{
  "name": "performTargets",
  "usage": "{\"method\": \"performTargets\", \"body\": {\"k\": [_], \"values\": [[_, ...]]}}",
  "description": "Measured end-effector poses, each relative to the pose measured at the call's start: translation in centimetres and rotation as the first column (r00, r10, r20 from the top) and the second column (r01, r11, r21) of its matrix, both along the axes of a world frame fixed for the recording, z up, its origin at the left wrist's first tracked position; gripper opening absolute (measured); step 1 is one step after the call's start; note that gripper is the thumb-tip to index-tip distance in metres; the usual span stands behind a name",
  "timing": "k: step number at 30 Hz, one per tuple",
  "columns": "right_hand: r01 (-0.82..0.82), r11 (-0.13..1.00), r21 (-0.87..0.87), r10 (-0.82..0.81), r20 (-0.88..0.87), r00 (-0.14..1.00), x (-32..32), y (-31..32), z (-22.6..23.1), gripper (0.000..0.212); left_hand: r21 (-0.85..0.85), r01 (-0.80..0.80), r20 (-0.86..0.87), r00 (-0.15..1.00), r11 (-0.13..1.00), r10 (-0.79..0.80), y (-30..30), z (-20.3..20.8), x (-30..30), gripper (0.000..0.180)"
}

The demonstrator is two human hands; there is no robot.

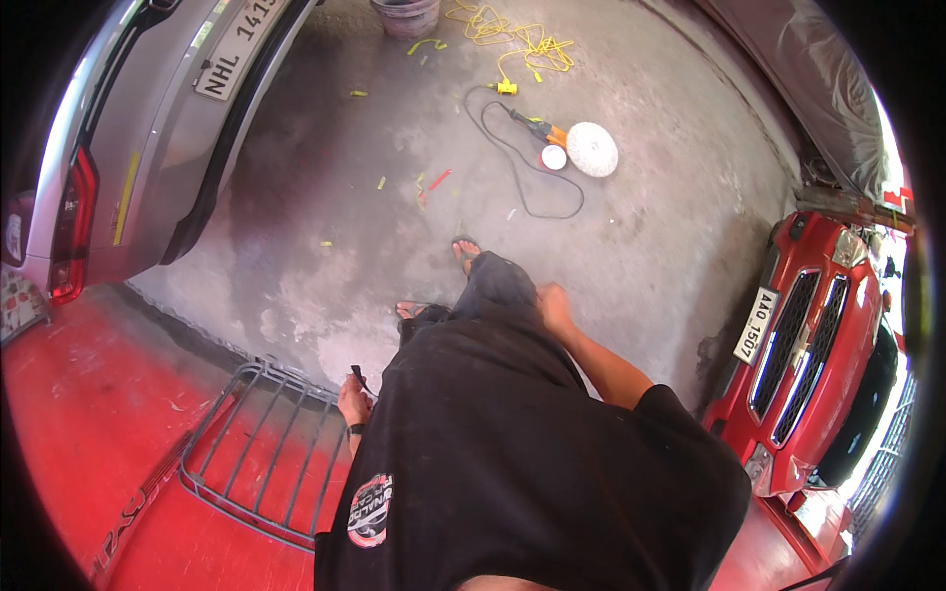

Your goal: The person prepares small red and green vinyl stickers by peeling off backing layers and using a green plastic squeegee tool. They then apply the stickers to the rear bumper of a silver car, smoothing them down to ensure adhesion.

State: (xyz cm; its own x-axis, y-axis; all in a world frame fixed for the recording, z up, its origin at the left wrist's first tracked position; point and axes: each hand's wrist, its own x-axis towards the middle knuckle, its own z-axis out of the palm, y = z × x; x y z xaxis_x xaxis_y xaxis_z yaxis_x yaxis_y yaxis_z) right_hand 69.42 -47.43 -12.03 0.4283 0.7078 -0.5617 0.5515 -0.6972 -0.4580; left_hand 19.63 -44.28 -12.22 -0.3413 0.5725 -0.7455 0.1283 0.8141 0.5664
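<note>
Down at my left side, my left hand (pixel 354 402) is closed around a small, thin black thing (pixel 361 375); too little of it shows to name its kind. A dark band circles that wrist. My right hand (pixel 554 305) hangs by my dark trousers (pixel 501 295) with its fingers curled in, and whatever it may hold is hidden. Out on the floor ahead lies an orange and black power polisher (pixel 554 132) with a round white pad (pixel 592 150). A small container with a white lid (pixel 554 158) stands close against it.
A silver car's rear (pixel 158 177) stands at left, a red vehicle's front (pixel 808 335) at right. A metal rack (pixel 248 513) is beside my left hand, over a red surface (pixel 79 394). A black cable (pixel 520 182), yellow cord (pixel 493 30), tape scraps and a bucket (pixel 409 18) lie farther off.
</note>
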Motion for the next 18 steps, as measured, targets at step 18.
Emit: {"method": "performTargets", "body": {"k": [18], "values": [[0.294, 0.863, 0.411, -0.121, -0.398, 0.909, 4.2, 4.0, 9.5, 0.014, 0.036, -0.441, 0.512, 0.779, 0.897, 0.363, 5.8, 4.8, 5.9, 0.033]]}}
